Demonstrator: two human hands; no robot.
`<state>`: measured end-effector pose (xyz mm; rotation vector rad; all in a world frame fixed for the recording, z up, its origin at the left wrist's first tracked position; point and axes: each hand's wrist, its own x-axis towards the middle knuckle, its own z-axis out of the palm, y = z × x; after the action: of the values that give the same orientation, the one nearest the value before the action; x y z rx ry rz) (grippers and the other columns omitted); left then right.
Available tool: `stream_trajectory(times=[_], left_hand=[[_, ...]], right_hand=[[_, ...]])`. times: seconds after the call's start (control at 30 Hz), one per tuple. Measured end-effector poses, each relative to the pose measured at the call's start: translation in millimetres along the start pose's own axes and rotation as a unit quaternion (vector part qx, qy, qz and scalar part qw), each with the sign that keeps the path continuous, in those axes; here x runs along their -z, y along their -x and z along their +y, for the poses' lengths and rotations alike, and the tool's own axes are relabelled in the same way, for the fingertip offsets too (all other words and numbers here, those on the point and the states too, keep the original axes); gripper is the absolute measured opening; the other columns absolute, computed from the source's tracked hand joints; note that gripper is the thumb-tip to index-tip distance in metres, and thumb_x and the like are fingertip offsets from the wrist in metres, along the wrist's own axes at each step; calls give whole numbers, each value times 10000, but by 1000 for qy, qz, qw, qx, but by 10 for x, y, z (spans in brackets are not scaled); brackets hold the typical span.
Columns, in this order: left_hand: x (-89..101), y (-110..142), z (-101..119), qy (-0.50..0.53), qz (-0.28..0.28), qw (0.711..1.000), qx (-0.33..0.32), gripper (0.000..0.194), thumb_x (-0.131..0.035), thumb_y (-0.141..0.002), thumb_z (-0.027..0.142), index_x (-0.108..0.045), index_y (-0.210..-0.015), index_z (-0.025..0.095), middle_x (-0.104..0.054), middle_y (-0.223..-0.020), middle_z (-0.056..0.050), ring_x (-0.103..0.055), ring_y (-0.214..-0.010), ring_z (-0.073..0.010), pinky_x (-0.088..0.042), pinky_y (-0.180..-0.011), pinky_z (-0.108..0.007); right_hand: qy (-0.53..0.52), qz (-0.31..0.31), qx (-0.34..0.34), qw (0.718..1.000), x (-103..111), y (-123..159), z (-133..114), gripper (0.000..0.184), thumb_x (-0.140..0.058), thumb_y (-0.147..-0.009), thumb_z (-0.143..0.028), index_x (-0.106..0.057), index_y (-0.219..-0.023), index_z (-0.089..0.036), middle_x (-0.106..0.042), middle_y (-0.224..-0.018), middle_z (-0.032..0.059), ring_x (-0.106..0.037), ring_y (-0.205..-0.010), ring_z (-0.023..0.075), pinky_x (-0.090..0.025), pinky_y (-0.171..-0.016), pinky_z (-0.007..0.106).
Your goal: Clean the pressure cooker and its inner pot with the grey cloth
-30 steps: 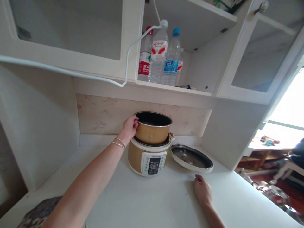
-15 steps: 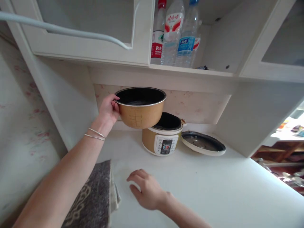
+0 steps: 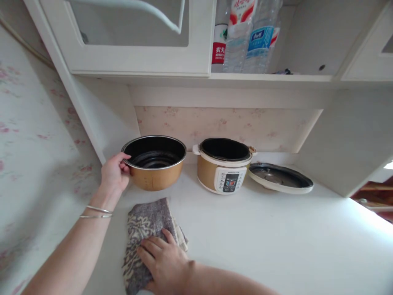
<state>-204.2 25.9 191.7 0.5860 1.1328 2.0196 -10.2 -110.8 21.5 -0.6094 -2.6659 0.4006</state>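
Observation:
My left hand (image 3: 114,174) grips the rim of the gold inner pot (image 3: 155,162), which has a black inside and hangs just above the white counter (image 3: 260,233), left of the cooker. The gold and white rice cooker (image 3: 224,164) stands empty and open at the back. Its lid (image 3: 280,178) lies upside down to its right. My right hand (image 3: 164,260) lies on a grey patterned cloth (image 3: 144,233) at the near left of the counter, fingers spread flat over it.
Several water bottles (image 3: 245,35) stand on the open shelf above the cooker. A glass-door cabinet (image 3: 132,37) with a white cable hangs at upper left. A flowered wall closes the left side.
My left hand has carried the inner pot out of the cooker, to the left and down toward the counter. My right hand has moved left onto the cloth.

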Motion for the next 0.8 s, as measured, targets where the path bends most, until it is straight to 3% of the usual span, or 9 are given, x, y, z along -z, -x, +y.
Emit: stream_trajectory(times=[0.1, 0.2, 0.27, 0.4, 0.5, 0.63, 0.7, 0.8], left_hand=[[175, -54, -197, 30, 30, 999, 5, 285, -660, -476, -3, -436, -533, 165, -358, -423, 106, -300, -377, -14, -221, -299, -110], [302, -112, -394, 13, 45, 999, 4, 254, -686, -456, 31, -482, -533, 160, -393, -426, 98, -334, -388, -23, -241, -310, -118], [363, -136, -512, 0, 47, 999, 9, 239, -700, -450, 54, -506, -541, 159, -405, -425, 94, -350, -391, -27, -252, -319, -121], [431, -132, -699, -14, 50, 998, 28, 224, -707, -448, 86, -523, -552, 160, -426, -432, 87, -370, -402, -30, -274, -343, -121], [456, -104, -805, -9, 62, 997, 43, 228, -706, -441, 90, -519, -550, 160, -411, -434, 91, -367, -413, -28, -281, -356, -117], [496, -65, -924, -10, 55, 997, 52, 246, -719, -443, 104, -506, -552, 164, -379, -429, 96, -353, -417, -29, -265, -355, -116], [526, -43, -970, -7, 50, 997, 59, 257, -724, -442, 109, -499, -553, 166, -367, -427, 99, -343, -415, -29, -260, -352, -118], [582, -6, -1020, 3, 54, 996, 72, 269, -729, -435, 105, -503, -567, 167, -367, -435, 102, -337, -415, -27, -266, -355, -113]], right_hand=[[-15, -12, -47, 999, 149, 273, 114, 681, -480, -883, -491, -264, -1458, -197, -364, -1483, 114, -288, -1376, 249, -121, -1157, 516], [3, -25, -117, 993, 264, 603, 256, 807, -579, -790, -529, -285, -1462, -193, -257, -1532, 124, -84, -1430, 333, -71, -1147, 572], [25, -34, -156, 987, 316, 824, 352, 835, -618, -752, -497, -297, -1462, -200, -247, -1536, 124, -37, -1429, 358, -51, -1136, 602], [58, -49, -179, 981, 421, 1169, 473, 848, -618, -705, -302, -277, -1474, -194, -211, -1548, 113, -67, -1429, 342, -111, -1141, 585], [71, -62, -152, 984, 519, 1305, 498, 837, -590, -677, -216, -303, -1463, -189, -258, -1532, 104, -97, -1427, 331, -137, -1141, 578], [97, -52, -107, 988, 606, 1367, 551, 692, -501, -756, -141, -366, -1431, -212, -387, -1475, 79, -177, -1419, 281, -201, -1145, 525], [101, -37, -112, 988, 616, 1367, 607, 663, -492, -775, -137, -375, -1424, -214, -422, -1453, 81, -224, -1409, 260, -244, -1141, 485], [91, -13, -150, 984, 595, 1347, 705, 718, -540, -695, -123, -415, -1396, -217, -459, -1426, 79, -293, -1386, 245, -277, -1135, 434]])
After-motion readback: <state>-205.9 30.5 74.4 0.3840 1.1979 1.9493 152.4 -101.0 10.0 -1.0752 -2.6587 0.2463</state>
